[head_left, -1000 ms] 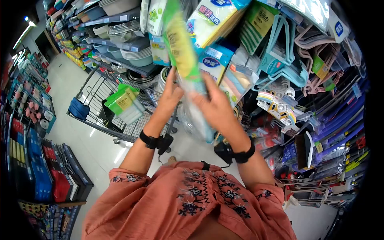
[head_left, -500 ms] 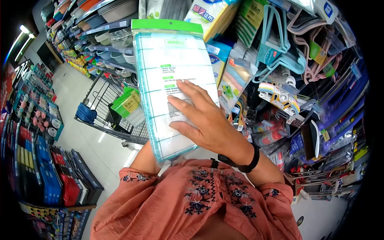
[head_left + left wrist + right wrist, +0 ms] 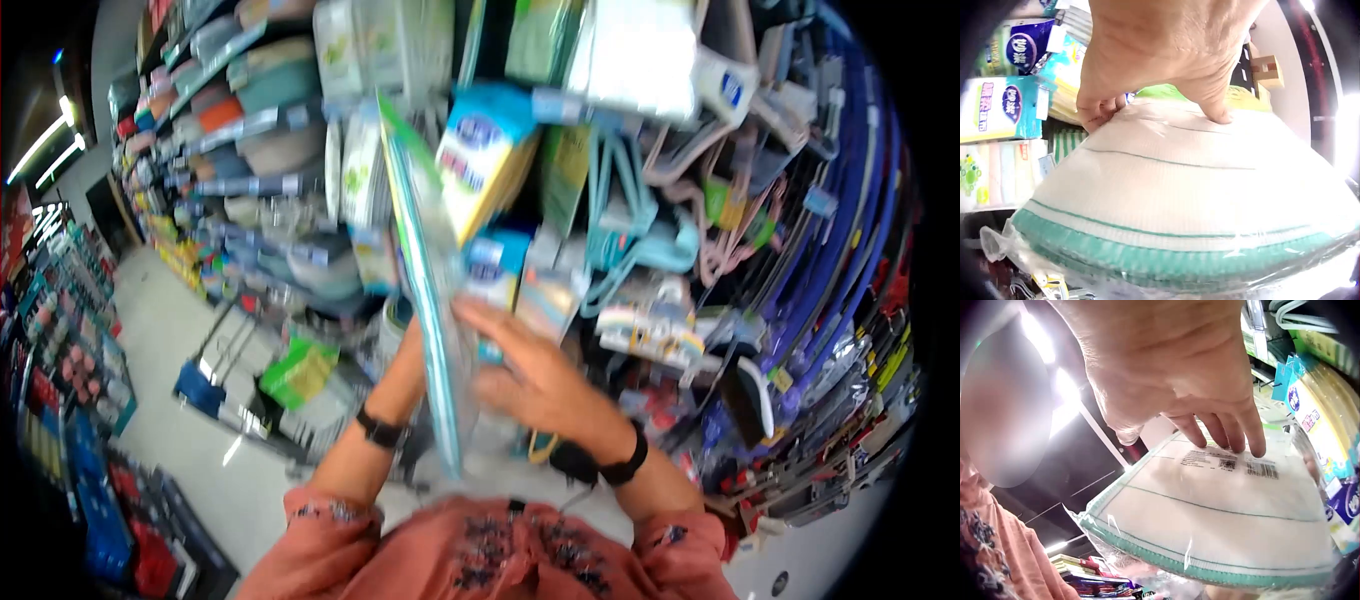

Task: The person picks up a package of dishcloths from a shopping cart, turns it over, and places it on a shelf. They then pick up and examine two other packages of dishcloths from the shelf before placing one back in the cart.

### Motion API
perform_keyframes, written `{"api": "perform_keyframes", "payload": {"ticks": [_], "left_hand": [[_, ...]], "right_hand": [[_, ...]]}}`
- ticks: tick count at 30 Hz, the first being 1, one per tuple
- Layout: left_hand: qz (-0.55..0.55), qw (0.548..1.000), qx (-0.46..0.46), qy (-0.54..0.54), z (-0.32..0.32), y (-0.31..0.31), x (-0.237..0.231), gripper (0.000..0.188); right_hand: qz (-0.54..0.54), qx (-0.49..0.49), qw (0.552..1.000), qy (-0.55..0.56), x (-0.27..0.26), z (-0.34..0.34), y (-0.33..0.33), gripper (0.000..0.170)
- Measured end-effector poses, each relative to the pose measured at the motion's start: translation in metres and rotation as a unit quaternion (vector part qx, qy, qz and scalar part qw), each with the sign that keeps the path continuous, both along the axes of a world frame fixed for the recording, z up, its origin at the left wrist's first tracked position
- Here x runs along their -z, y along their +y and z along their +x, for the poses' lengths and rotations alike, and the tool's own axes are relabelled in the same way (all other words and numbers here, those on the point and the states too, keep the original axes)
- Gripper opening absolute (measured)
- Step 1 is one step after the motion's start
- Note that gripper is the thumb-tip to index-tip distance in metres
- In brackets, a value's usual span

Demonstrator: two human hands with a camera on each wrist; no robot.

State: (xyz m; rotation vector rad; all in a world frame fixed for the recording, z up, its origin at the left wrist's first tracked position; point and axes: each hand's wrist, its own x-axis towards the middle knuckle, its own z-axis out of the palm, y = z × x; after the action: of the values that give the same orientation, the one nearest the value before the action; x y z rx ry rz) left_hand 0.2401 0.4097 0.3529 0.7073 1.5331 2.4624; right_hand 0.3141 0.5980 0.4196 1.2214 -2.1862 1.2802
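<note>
A clear pack of white cloths with teal edging (image 3: pixel 430 310) stands nearly edge-on to the head view, its green header at the top. My left hand (image 3: pixel 1160 56) grips it in the left wrist view, thumb on the white face and fingers bent at the side; in the head view the pack hides most of this hand. On the other side is my right hand (image 3: pixel 540 385), its fingers extended. The right wrist view shows the fingertips of that hand (image 3: pixel 1172 369) touching the printed face of the pack (image 3: pixel 1210 512) near the barcode.
A shopping cart at left holds a green-topped pack (image 3: pixel 300 372), with a blue bundle (image 3: pixel 200 388) at its rim. Ahead are shelves of bowls (image 3: pixel 285 150) and packaged cloths (image 3: pixel 485 150). Blue hangers (image 3: pixel 640 240) and long purple handles (image 3: pixel 840 230) stand at right.
The pack has turned from its broad printed face to nearly edge-on in the head view. My right hand has shifted from across that face to the pack's right side.
</note>
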Motion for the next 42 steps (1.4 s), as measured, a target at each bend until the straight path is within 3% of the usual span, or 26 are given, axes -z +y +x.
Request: {"api": "perform_keyframes", "payload": {"ticks": [1,2,4,6,10,12,16,19,29,39,42], "left_hand": [[-0.070,0.991,-0.038,0.110,-0.030,-0.003,0.005,0.064],[-0.026,0.998,-0.054,0.008,-0.049,0.000,0.000,0.072],[-0.052,0.988,-0.097,0.109,-0.043,0.003,-0.038,0.086],[-0.085,0.972,-0.133,0.174,-0.040,0.007,-0.079,0.096],[-0.097,0.945,-0.181,0.255,-0.085,0.009,-0.120,0.093],[-0.112,0.915,-0.208,0.326,-0.097,0.011,-0.147,0.088],[-0.103,0.905,-0.173,0.375,-0.132,0.013,-0.190,0.093],[-0.141,0.901,-0.146,0.383,-0.170,0.004,-0.225,0.097],[-0.185,0.813,-0.278,0.477,-0.295,-0.030,-0.351,0.093],[-0.117,0.814,-0.248,0.511,-0.327,-0.047,-0.415,0.089],[-0.116,0.790,-0.291,0.528,-0.340,-0.047,-0.424,0.087]], "right_hand": [[-0.026,-0.011,0.999,-0.018,-0.007,-0.001,0.005,0.078],[-0.050,-0.026,0.998,-0.038,-0.014,-0.003,0.009,0.080],[-0.086,-0.048,0.992,-0.080,-0.033,-0.001,0.013,0.085],[-0.111,-0.029,0.989,-0.089,-0.048,-0.002,0.019,0.073],[-0.141,0.065,0.982,-0.106,-0.078,-0.007,0.034,0.043],[-0.159,0.081,0.982,-0.069,-0.093,-0.024,0.041,0.041],[-0.251,0.105,0.959,-0.081,-0.121,-0.071,0.052,0.042],[-0.260,0.118,0.957,-0.048,-0.149,-0.114,0.061,0.042],[-0.267,0.095,0.956,-0.081,-0.222,-0.211,0.035,0.038],[-0.257,0.080,0.962,-0.044,-0.263,-0.266,0.017,0.036],[-0.249,0.092,0.963,-0.039,-0.267,-0.273,0.017,0.036]]}}
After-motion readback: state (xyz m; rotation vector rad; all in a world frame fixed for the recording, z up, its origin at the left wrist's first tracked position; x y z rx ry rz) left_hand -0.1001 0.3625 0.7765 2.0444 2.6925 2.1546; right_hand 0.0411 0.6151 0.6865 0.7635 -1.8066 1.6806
